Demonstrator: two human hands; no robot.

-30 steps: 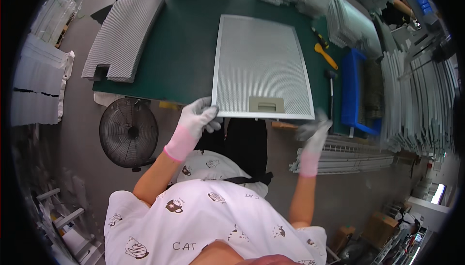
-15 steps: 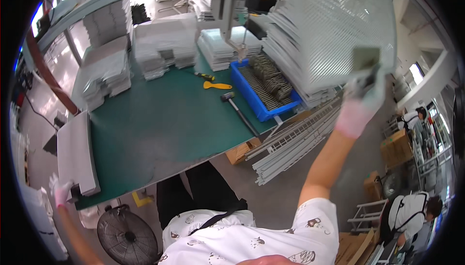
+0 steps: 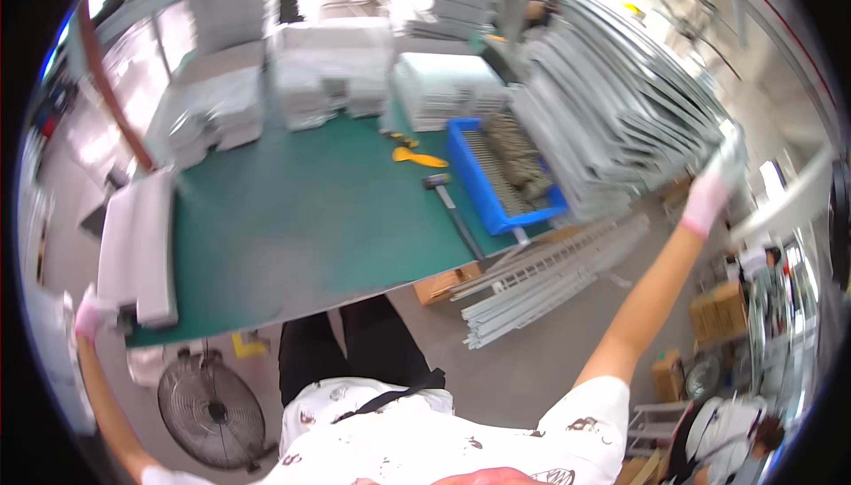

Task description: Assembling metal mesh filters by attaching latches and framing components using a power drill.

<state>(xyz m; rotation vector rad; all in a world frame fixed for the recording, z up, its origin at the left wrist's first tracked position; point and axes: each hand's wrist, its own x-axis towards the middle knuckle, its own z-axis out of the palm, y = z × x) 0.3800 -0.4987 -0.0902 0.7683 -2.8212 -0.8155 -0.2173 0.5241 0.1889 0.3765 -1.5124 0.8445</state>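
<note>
My left hand, in a pale glove with a pink cuff, is beside the near end of a stack of light grey panels at the table's left edge. Its fingers look apart, with nothing seen in them. My right hand, gloved alike, reaches out to the near right corner of a tall, slanting stack of grey metal panels. Blur smears its fingers, so whether they grip a panel's edge cannot be told. A blue bin of small metal parts stands left of that stack.
On the green table lie a hammer, a yellow scraper and a yellow-black tool. Wrapped panel stacks line the back. Long metal strips jut out at the right; a fan stands near left. A co-worker is at lower right.
The mesh-like panel raised in my right hand is no longer held up; that hand has moved right to the slanting stack's corner. My left hand has risen slightly, and the view has shifted.
</note>
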